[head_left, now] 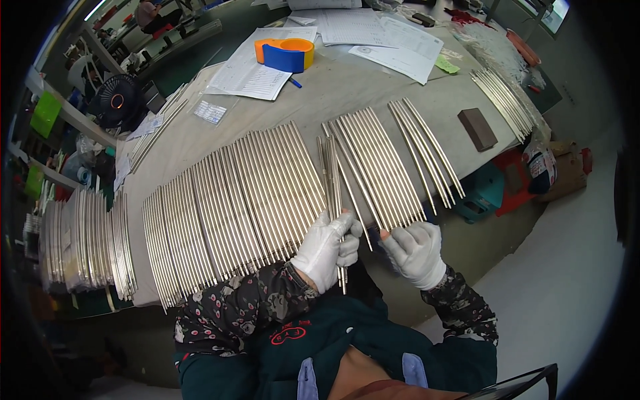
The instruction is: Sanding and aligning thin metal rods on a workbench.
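My left hand [327, 248], in a white glove with bare fingertips, is closed around a small bundle of thin metal rods [332, 177]. The bundle stands tilted up from the table's near edge, its lower ends showing below the hand. To its right, my right hand [417, 252], gloved likewise, has its fingers curled in beside the near ends of a group of rods [373, 167]. Whether a rod is between those fingers is hidden. A single rod [355, 193] lies slanting between the two hands. Left of the bundle spreads a wide row of rods [233, 200] laid side by side.
A few rods [427, 153] lie apart on the right, near a dark brown block [477, 129] and another rod group [503, 105]. Papers [250, 77] and an orange-and-blue tape dispenser [285, 55] sit at the back. Wrapped rod stacks [77, 240] and a fan [119, 100] stand left.
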The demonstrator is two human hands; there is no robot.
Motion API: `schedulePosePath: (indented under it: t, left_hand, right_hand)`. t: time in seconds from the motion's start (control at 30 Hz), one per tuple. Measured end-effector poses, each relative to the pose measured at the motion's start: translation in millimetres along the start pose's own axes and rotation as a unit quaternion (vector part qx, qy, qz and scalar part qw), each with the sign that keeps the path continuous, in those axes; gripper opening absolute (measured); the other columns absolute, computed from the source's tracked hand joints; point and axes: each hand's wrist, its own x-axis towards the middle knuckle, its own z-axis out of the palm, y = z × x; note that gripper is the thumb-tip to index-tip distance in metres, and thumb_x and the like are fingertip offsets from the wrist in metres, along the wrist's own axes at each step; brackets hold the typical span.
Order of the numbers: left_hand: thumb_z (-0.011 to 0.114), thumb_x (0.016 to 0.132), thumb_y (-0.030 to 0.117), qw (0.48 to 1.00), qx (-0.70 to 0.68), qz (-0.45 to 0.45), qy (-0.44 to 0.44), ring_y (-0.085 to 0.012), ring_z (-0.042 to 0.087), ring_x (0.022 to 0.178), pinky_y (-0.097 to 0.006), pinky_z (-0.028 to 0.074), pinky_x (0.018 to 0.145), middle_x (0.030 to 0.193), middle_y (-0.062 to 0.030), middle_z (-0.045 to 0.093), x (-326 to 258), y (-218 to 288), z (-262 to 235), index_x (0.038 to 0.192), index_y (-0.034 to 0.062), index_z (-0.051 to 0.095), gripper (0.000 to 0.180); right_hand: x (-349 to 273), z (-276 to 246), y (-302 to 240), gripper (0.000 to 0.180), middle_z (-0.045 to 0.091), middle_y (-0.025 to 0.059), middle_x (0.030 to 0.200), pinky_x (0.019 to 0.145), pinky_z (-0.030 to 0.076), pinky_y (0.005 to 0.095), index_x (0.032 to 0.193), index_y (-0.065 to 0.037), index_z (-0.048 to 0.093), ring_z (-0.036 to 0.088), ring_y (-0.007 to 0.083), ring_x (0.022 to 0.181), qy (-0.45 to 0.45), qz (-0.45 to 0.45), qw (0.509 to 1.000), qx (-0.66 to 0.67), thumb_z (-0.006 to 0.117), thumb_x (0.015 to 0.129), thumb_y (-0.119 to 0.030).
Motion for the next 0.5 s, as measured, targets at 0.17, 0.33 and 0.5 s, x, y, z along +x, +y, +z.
schedulePosePath:
  t: [0.17, 0.33, 0.5]
  left_hand:
    - [0.05, 0.1, 0.023, 0.999, 0.017, 0.027, -0.007, -0.0038, 0.03, 0.048, -0.018, 0.026, 0.04, 0.083, -0.004, 0.052, -2.0, 0.4, 3.0, 0.102, 0.0107, 0.04, 0.016]
    - [0.053, 0.099, 0.022, 0.997, 0.061, 0.012, -0.034, -0.0021, 0.033, 0.047, -0.017, 0.026, 0.039, 0.082, -0.0028, 0.055, -8.2, 7.9, 4.0, 0.11, 0.0088, 0.043, 0.021]
    - [0.051, 0.098, 0.022, 0.992, 0.085, 0.072, -0.062, -0.0074, 0.037, 0.048, -0.02, 0.033, 0.043, 0.065, 0.0009, 0.042, -43.6, 26.3, -12.4, 0.106, 0.0065, 0.042, 0.019]
  right_hand:
    - [16.7, -12.9, -1.9, 0.021, 0.043, -0.002, 0.061, 0.036, 0.028, 0.0283, 0.081, -0.007, 0.061, 0.037, 0.0138, 0.041, 0.121, 0.0, 0.99, 0.075, 0.077, 0.07, -0.014]
    - [34.8, -25.9, -32.3, 0.026, 0.053, -0.0015, 0.072, 0.049, 0.041, 0.0268, 0.092, -0.007, 0.064, 0.046, 0.0125, 0.054, 0.083, -0.06, 0.987, 0.127, 0.077, 0.072, -0.017]
    - [34.2, -33.2, -39.9, 0.042, 0.057, 0.0019, 0.095, 0.069, 0.045, 0.0325, 0.122, -0.009, 0.053, 0.052, 0.0165, 0.08, 0.076, -0.063, 0.984, 0.147, 0.066, 0.082, -0.014]
